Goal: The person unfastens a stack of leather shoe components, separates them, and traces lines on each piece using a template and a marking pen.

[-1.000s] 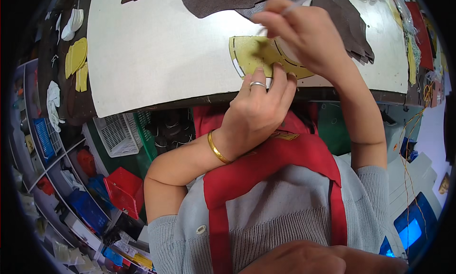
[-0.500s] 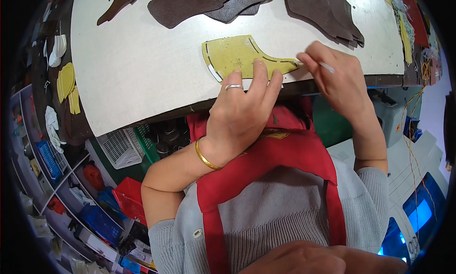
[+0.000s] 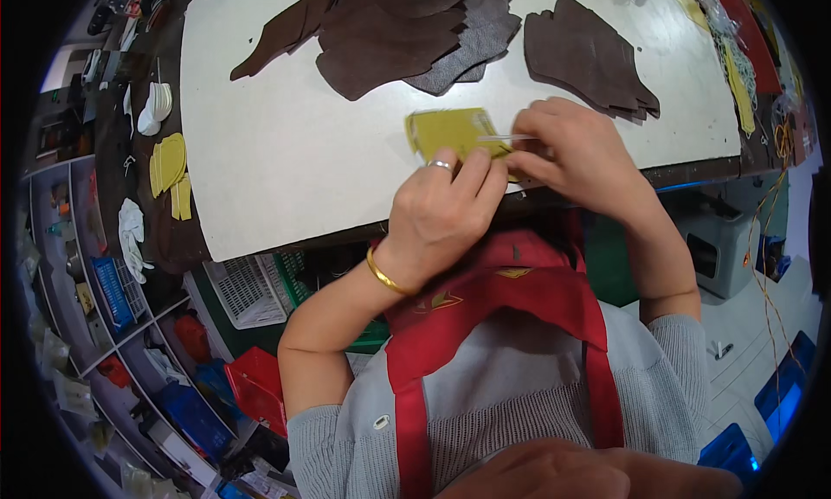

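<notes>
A yellow pattern piece [image 3: 441, 134] with dark marks along its edge is near the front edge of the white-topped table, slightly blurred. My left hand [image 3: 450, 206], with a ring and a gold bangle, grips its lower edge, fingertips on top and the thumb hidden. From the right, my right hand [image 3: 578, 153] is closed round a thin, pale pen-like stick [image 3: 506, 138], which points left across the pattern piece. The right thumb and fingers are close to the piece's right end; whether they touch it I cannot tell.
Stacks of dark brown leather pieces [image 3: 389, 40] lie at the back, with another stack [image 3: 584, 57] at the back right. Yellow pieces [image 3: 168, 166] and a white glove [image 3: 131, 231] rest beyond the table's left side. Below are a white basket [image 3: 251, 291] and a red bin [image 3: 258, 386].
The right hand has moved left from the pattern's narrow tip, and the stick now points left over it. The left fingers have shifted from pressing on the pattern to gripping its lower edge.
</notes>
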Demonstrator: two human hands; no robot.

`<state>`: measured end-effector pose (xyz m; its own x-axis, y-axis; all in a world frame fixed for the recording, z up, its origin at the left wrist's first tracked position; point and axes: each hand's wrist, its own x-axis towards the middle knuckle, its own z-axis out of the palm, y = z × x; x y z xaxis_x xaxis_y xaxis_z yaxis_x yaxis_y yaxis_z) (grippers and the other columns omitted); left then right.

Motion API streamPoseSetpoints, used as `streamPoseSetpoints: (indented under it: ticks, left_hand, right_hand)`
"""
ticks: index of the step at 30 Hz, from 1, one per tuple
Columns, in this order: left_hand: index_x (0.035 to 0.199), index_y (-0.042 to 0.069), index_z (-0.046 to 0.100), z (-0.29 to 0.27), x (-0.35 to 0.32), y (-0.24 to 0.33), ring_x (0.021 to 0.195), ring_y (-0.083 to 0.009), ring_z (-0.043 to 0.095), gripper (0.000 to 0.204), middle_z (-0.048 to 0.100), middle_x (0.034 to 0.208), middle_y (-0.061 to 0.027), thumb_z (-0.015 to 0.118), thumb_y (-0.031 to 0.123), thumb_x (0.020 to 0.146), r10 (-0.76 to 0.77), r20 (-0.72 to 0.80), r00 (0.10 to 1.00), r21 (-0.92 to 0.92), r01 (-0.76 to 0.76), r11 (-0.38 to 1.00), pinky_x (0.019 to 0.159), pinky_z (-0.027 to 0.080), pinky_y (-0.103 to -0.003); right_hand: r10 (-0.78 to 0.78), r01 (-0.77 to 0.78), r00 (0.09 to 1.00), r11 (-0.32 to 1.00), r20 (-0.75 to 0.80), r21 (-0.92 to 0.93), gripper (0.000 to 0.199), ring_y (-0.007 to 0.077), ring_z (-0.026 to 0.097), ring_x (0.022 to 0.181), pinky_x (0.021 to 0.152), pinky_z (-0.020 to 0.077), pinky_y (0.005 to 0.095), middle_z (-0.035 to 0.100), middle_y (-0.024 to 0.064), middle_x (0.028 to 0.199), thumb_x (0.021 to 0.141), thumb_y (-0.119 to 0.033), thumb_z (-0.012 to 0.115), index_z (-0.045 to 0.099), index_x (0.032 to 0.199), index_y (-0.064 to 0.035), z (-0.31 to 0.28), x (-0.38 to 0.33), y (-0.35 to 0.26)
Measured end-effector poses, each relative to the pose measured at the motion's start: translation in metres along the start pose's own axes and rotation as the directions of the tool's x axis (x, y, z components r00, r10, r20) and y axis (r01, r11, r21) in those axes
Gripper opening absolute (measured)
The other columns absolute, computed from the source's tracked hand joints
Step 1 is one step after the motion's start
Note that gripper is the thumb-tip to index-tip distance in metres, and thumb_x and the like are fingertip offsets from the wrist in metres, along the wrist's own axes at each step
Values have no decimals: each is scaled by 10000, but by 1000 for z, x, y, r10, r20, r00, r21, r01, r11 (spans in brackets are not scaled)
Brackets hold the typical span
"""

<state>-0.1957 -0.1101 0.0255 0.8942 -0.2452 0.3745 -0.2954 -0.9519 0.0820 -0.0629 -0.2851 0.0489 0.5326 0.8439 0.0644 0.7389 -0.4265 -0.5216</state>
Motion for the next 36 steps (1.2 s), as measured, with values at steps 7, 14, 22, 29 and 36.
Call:
streamPoseSetpoints:
  ticks: [7, 14, 22, 29, 36]
  left_hand:
    - [1185, -8, 616, 10, 8, -78, 1082, -351, 608, 420, 634, 1132, -156, 762, 116, 811, -278, -173, 945, 147, 304, 941, 917, 514, -422]
    - [1037, 15, 672, 1, -33, -16, 926, -292, 643, 271, 650, 1021, -108, 744, 40, 776, -110, -64, 992, -232, 93, 968, 783, 533, -399]
    - [1026, 32, 710, 9, -54, -20, 992, -308, 688, 262, 700, 1045, -113, 797, 19, 778, -203, -175, 963, -312, 141, 940, 806, 591, -376]
    - [1099, 17, 699, 4, -46, -11, 1010, -298, 674, 307, 685, 1114, -121, 717, 36, 793, -135, -116, 984, -193, 111, 975, 812, 602, -356]
    - [1225, 100, 708, -11, -29, -5, 933, -243, 643, 436, 663, 1115, -82, 693, 39, 793, -119, 121, 985, -5, 121, 993, 737, 583, -315]
  right_hand:
    - [526, -452, 759, 850, -384, 271, 199, 88, 651, 785, 744, 519, 251, 700, 24, 816, 945, -188, 721, 731, 1027, -6, -55, -33, 82]
    - [314, -179, 936, 814, -159, 552, 149, 57, 600, 732, 635, 494, 231, 671, 7, 842, 996, -126, 673, 729, 1066, -7, -13, -13, 18]
    - [294, -342, 939, 778, 176, 527, 150, 108, 683, 671, 598, 546, 273, 691, 63, 747, 961, -110, 679, 718, 1057, -2, 16, -5, 5]
    - [112, -123, 992, 965, 63, 233, 165, 233, 705, 650, 603, 518, 326, 703, 119, 767, 918, -177, 706, 724, 1028, -56, 21, -6, 7]
    - [368, -393, 918, 804, 146, 446, 156, 142, 731, 678, 620, 554, 276, 752, 92, 795, 895, -141, 733, 709, 965, -4, -1, -15, 16]
